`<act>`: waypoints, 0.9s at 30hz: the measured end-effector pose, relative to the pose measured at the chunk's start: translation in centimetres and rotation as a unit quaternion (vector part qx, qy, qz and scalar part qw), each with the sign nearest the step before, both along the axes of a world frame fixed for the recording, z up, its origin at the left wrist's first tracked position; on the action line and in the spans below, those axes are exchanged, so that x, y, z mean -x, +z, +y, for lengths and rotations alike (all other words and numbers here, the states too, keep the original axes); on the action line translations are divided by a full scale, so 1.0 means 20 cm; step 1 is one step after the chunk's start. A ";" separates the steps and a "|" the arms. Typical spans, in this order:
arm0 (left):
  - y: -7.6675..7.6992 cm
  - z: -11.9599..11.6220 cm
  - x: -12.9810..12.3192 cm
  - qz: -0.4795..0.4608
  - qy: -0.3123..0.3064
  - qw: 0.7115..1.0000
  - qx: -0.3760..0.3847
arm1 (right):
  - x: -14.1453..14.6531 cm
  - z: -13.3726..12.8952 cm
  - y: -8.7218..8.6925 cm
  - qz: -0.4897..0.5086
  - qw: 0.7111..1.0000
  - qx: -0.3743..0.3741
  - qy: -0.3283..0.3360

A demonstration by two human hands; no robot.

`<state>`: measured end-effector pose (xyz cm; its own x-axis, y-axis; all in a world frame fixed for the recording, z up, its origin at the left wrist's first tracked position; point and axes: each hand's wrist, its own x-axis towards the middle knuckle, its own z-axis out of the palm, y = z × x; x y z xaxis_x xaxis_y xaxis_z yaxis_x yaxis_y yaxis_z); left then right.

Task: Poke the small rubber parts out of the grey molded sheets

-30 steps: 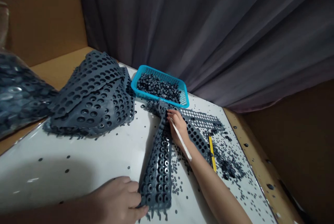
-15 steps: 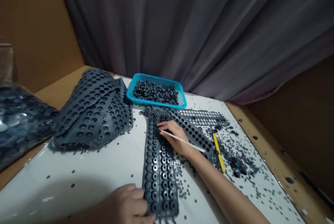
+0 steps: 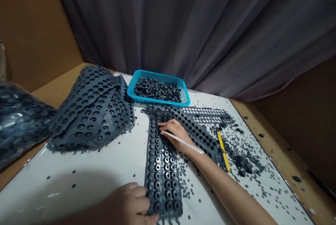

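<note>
Dark grey moulded rubber strip [image 3: 162, 169] lies flat on the white table top [image 3: 78, 162], packed with rows of small ring-shaped grommets. Its near end sits at the left hand [image 3: 128, 202], and its far part lies just beside the right hand [image 3: 176, 134]. The left hand's fingers [image 3: 139, 197] curl tightly over the strip's near edge, grasping it. The right hand's fingers [image 3: 170, 124] are closed on a thin white stick [image 3: 182, 142], whose tip rests on the strip's far part.

Under the right hand, a second dark grey perforated rubber strip [image 3: 196, 134] runs diagonally away from the first. Beyond it lies a narrower grey punched strip [image 3: 207, 115], and a slim yellow stick [image 3: 222, 155] sits among scattered small dark rubber rings [image 3: 241, 162]. A turquoise plastic mesh basket [image 3: 157, 101] of loose dark grey grommets stands just past the strips. To the left are a heap of grey punched rubber sheets [image 3: 91, 109] and a clear plastic bag of dark pieces [image 3: 18, 123]. A dark grey curtain [image 3: 183, 25] hangs behind.
</note>
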<state>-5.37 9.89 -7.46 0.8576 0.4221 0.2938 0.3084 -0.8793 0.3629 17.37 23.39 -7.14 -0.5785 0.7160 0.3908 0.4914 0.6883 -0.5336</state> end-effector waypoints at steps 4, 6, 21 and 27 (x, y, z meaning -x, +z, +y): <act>0.03 0.00 0.01 0.026 -0.011 1.000 0.007 | 0.00 0.02 -0.03 -0.015 0.999 -0.027 -0.006; 0.03 0.00 0.02 0.025 -0.015 1.000 0.006 | 0.00 0.04 -0.04 -0.011 0.999 -0.037 -0.012; 0.07 0.00 0.04 0.028 -0.029 0.998 0.037 | 0.03 -0.11 0.10 0.117 0.984 0.064 -0.116; 0.02 0.00 0.07 0.010 -0.027 0.999 0.014 | 0.05 -0.50 0.11 0.131 0.983 0.129 -0.001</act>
<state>-6.87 9.89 -7.00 0.8852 0.3822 0.2652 0.2674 -0.8845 0.3822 16.37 13.35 -4.95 -0.4798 0.8122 0.3318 0.3151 0.5125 -0.7988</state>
